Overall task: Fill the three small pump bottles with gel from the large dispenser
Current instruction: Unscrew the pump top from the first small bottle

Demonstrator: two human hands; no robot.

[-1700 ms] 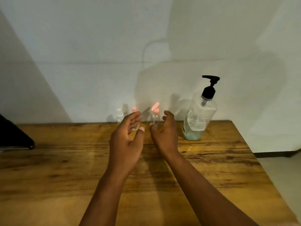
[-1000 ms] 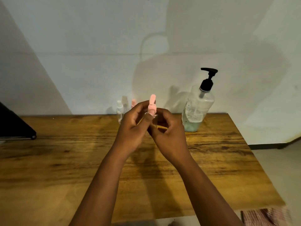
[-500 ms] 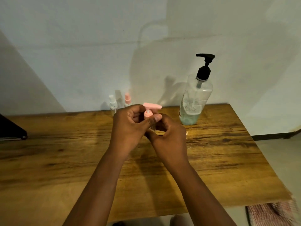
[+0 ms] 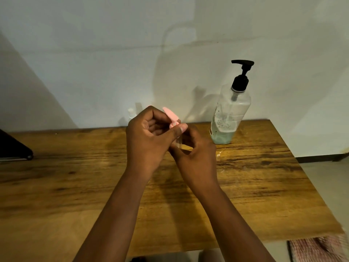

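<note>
Above the middle of the wooden table (image 4: 255, 176) I hold one small clear pump bottle (image 4: 178, 142) with both hands. My left hand (image 4: 149, 137) pinches its pink pump top (image 4: 171, 117) between thumb and fingers. My right hand (image 4: 194, 156) grips the clear body from below. The large clear dispenser (image 4: 229, 118) with a black pump stands at the back right, with pale gel in its lower part. Another small bottle with a white top (image 4: 131, 113) stands by the wall behind my left hand. The third small bottle is mostly hidden by my left hand.
A dark flat object (image 4: 13, 148) lies at the table's left edge. A small wet patch (image 4: 219, 155) shines on the wood in front of the dispenser. A striped cloth (image 4: 319, 248) lies on the floor at the lower right. The white wall closes off the back.
Both hands reached to the back, picked up the pink-topped bottle and brought it toward me. The pink top has turned from pointing right to pointing up-left.
</note>
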